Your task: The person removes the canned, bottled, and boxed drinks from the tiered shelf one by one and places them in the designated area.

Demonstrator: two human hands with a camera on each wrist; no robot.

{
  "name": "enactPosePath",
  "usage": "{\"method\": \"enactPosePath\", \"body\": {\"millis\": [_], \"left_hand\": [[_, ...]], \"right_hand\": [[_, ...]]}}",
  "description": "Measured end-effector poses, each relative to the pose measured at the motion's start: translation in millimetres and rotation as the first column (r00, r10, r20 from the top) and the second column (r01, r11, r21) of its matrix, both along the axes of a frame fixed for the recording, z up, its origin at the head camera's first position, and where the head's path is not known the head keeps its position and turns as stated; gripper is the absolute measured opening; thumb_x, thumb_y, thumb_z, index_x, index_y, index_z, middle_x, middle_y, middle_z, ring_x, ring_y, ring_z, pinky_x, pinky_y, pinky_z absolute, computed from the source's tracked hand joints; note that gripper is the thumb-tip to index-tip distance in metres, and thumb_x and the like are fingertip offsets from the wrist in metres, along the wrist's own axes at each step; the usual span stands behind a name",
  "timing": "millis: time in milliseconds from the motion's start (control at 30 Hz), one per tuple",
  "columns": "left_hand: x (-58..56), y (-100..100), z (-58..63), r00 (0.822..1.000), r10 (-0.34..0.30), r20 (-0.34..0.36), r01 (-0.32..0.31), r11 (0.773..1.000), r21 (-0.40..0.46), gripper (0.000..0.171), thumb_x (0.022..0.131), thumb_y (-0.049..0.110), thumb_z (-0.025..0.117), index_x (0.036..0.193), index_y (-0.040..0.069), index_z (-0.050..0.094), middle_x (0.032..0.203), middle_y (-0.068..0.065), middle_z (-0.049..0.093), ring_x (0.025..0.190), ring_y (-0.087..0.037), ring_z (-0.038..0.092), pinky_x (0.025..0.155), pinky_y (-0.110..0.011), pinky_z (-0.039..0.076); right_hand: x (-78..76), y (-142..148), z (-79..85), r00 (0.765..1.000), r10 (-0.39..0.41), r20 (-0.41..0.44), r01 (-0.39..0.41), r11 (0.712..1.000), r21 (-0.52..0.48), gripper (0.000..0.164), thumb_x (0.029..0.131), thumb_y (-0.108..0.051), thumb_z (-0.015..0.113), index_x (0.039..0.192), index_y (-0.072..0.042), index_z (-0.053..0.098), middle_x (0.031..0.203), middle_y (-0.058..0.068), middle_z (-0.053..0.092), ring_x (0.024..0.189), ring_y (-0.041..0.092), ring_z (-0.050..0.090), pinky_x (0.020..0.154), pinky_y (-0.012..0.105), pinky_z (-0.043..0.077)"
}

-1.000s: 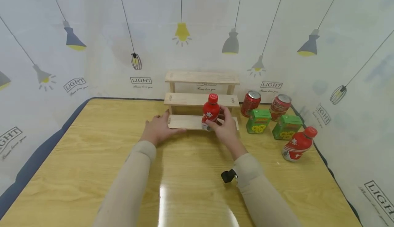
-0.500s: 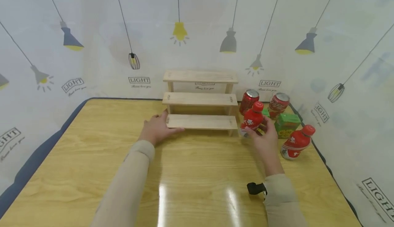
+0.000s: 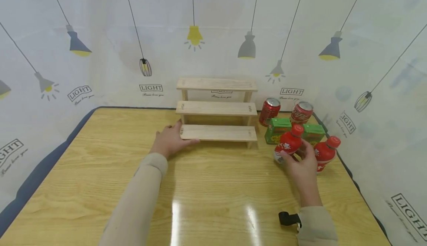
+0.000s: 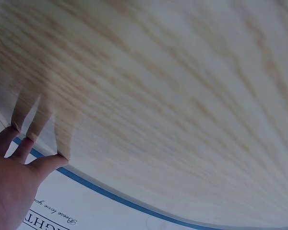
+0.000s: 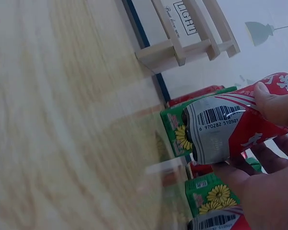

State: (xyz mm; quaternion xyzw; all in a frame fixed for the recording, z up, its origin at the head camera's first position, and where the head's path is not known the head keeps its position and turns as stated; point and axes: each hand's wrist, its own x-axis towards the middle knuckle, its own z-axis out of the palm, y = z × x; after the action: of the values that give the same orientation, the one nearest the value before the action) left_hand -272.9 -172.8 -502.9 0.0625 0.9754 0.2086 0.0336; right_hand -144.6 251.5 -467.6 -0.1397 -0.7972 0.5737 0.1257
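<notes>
My right hand (image 3: 303,164) grips a red plastic drink bottle (image 3: 289,143), which leans to the right. In the right wrist view the bottle's silver base and barcode (image 5: 217,116) face the camera, and its base appears raised off the table. A second red bottle (image 3: 324,154) stands just to the right, partly hidden by my hand. My left hand (image 3: 169,140) is at the left end of a wooden three-step shelf (image 3: 218,133), thumb stretched along the lowest step's front. In the left wrist view, the fingertips (image 4: 62,157) touch the wooden tabletop.
Two green drink boxes, a left one (image 3: 277,127) and a right one (image 3: 313,133), stand behind the held bottle. Behind them are two red cans, one (image 3: 270,111) close to the shelf and another (image 3: 301,113) farther right. A patterned wall covering (image 3: 116,71) rises behind the table.
My right hand has lifted the red bottle from the shelf's lowest step and carried it right, to in front of the drink boxes. The left hand has stayed at the shelf's left end.
</notes>
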Motion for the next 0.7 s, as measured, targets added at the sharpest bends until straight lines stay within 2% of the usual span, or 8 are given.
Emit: {"method": "enactPosePath", "body": {"millis": [200, 333, 567, 700], "left_hand": [[-1.6, -1, -3.8, 1.0, 0.004, -0.006, -0.004, 1.0, 0.011, 0.144, 0.063, 0.111, 0.046, 0.17, 0.016, 0.025, 0.162, -0.021, 0.051, 0.153, -0.049, 0.042, 0.121, -0.086, 0.018], [-3.0, -1, -7.2, 1.0, 0.0, -0.006, 0.0, 1.0, 0.011, 0.142, 0.066, 0.108, 0.049, 0.171, 0.016, 0.022, 0.163, -0.021, 0.051, 0.154, -0.05, 0.04, 0.12, -0.086, 0.018], [-5.0, -1, -9.7, 1.0, 0.003, -0.004, -0.003, 1.0, 0.021, 0.142, 0.065, 0.108, 0.05, 0.171, 0.017, 0.023, 0.162, -0.021, 0.051, 0.154, -0.049, 0.04, 0.121, -0.086, 0.018], [-6.8, -2, -9.8, 1.0, 0.0, 0.0, 0.0, 1.0, 0.03, 0.142, 0.065, 0.109, 0.05, 0.17, 0.017, 0.024, 0.163, -0.021, 0.05, 0.154, -0.049, 0.039, 0.121, -0.086, 0.017]], "right_hand": [[3.5, 7, -6.2, 0.997, -0.026, 0.078, 0.029, 0.999, -0.03, 0.08, 0.098, -0.023, 0.079, 0.165, -0.014, 0.034, 0.166, 0.009, 0.045, 0.148, 0.03, 0.05, 0.123, 0.051, 0.047], [5.0, 9, -9.0, 0.994, -0.024, 0.109, 0.03, 0.998, -0.052, 0.081, 0.097, -0.018, 0.08, 0.165, -0.012, 0.034, 0.167, 0.012, 0.044, 0.151, 0.033, 0.049, 0.124, 0.051, 0.046], [6.4, 9, -15.5, 0.998, -0.027, 0.058, 0.03, 0.998, -0.049, 0.079, 0.097, -0.009, 0.078, 0.163, -0.006, 0.035, 0.164, 0.02, 0.046, 0.151, 0.041, 0.049, 0.124, 0.055, 0.045], [5.7, 9, -17.4, 0.998, -0.028, 0.049, 0.031, 0.998, -0.048, 0.079, 0.098, -0.01, 0.077, 0.164, -0.007, 0.035, 0.164, 0.019, 0.046, 0.151, 0.041, 0.049, 0.124, 0.055, 0.045]]}}
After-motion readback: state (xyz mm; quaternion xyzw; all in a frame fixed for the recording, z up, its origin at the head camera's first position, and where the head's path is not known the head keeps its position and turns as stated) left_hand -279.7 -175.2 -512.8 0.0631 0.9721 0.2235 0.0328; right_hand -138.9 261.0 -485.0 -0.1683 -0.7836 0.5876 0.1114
